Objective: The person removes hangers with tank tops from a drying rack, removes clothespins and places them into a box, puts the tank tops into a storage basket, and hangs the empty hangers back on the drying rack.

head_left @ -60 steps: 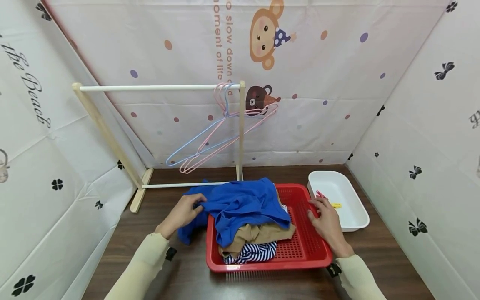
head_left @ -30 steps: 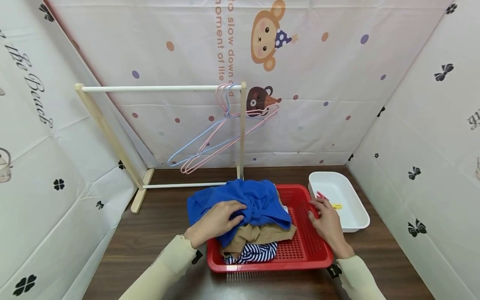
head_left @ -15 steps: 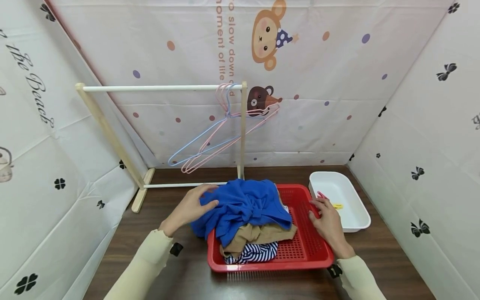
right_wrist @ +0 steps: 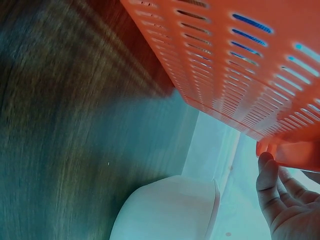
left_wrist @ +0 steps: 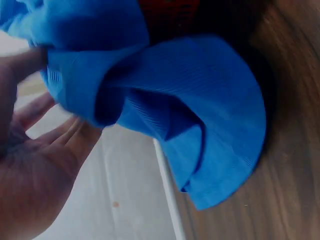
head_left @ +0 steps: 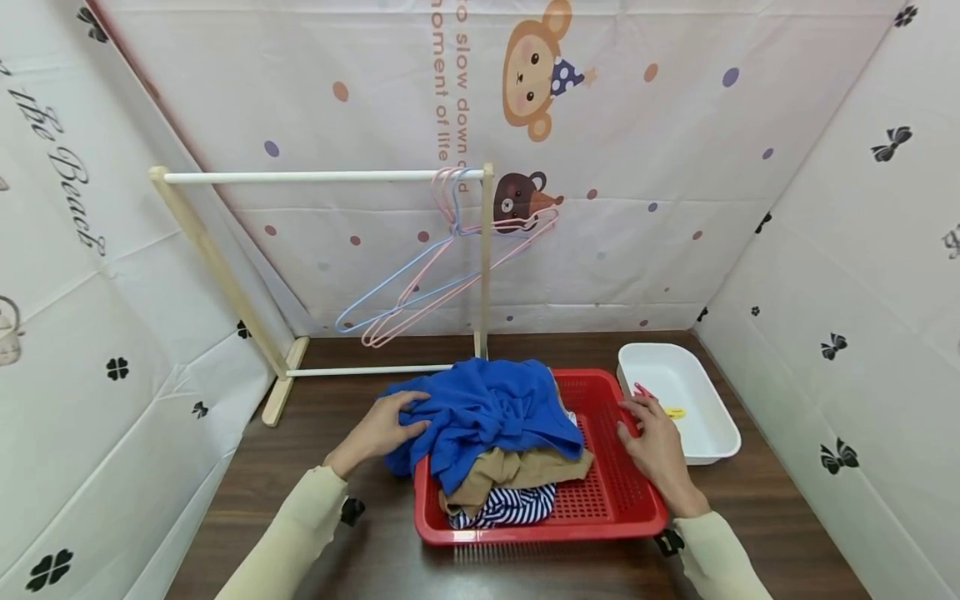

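A blue garment [head_left: 487, 408] lies bunched on top of the clothes in a red plastic basket [head_left: 637, 500], its left part hanging over the basket's side. My left hand [head_left: 382, 429] touches that hanging part, thumb and fingers spread apart. In the left wrist view the left hand [left_wrist: 45, 155] is at the loose folds of blue cloth [left_wrist: 215, 95], which partly hide its fingertips. My right hand [head_left: 656, 446] holds the basket's right rim; in the right wrist view the right hand's fingers [right_wrist: 270, 187] are at the rim. Below the blue garment lie a tan garment [head_left: 517, 468] and a striped one [head_left: 517, 505].
Behind the basket stands a wooden rack with a white top rail [head_left: 315, 177]. Several pink and blue hangers [head_left: 397, 279] hang at its right end. A white tub [head_left: 701, 417] with a yellow clothespin [head_left: 675, 412] and a pink one [head_left: 642, 389] stands right of the basket.
My left hand moved rightward over the blue garment, then back to its left side and slightly down. The garment's left part is now gathered closer to the basket. The right hand stayed on the rim.
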A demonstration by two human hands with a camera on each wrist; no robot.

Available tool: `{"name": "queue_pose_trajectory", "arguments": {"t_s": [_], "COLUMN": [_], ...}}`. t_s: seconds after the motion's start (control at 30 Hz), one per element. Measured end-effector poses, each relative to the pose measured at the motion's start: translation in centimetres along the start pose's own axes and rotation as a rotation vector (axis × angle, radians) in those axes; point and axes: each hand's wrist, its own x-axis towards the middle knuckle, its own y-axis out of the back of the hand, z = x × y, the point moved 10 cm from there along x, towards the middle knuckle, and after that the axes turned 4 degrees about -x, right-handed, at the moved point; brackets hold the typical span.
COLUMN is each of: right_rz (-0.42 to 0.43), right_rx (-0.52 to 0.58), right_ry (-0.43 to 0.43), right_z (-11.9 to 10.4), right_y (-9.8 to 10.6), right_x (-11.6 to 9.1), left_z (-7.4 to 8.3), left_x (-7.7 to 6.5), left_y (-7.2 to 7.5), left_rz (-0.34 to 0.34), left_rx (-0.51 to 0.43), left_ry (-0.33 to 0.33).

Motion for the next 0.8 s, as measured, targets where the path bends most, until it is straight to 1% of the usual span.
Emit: {"name": "queue_pose_trajectory", "arguments": {"t_s": [0.13,0.2,0.3,0.37,0.43,0.53,0.63,0.73,0.8], "right_rz": [0.011,0.012,0.006,0.002,0.000,-0.002,-0.002,0.001,0.004], "right_rx": [-0.001,-0.001,0.000,0.001,0.002,0.007,0.010,0.004,-0.002], "right_ry": [0.012,0.011,0.008,0.005,0.005,0.003,0.005,0.011,0.014], "right_z": [-0.2,-0.2,-0.2,-0.2,-0.2,-0.2,-0.2,-0.2,-0.3], "right_y": [0.1,0.2,0.1,0.1,0.1,0.1,0.1,0.1,0.1], "right_x": [0.0,0.0,0.0,0.0,0.0,0.0,0.0,0.0,0.0], "left_z": [1.3,1.8,2.7,3.8,5.5,8.2,11.0,13.7,15.6], "left_x": [0.1,0.1,0.1,0.2,0.2,0.2,0.1,-0.3,-0.7], "left_y": [1.5,2.3,3.5,4.3,4.9,5.3,5.2,4.6,3.8], "left_rz": [0.136,0.183,0.251,0.296,0.333,0.365,0.371,0.362,0.335], "left_rx": [0.062,0.084,0.086,0.079,0.070,0.064,0.064,0.076,0.095], "left_ry": [-0.078,-0.089,-0.109,-0.152,-0.214,-0.308,-0.382,-0.455,-0.515]}}
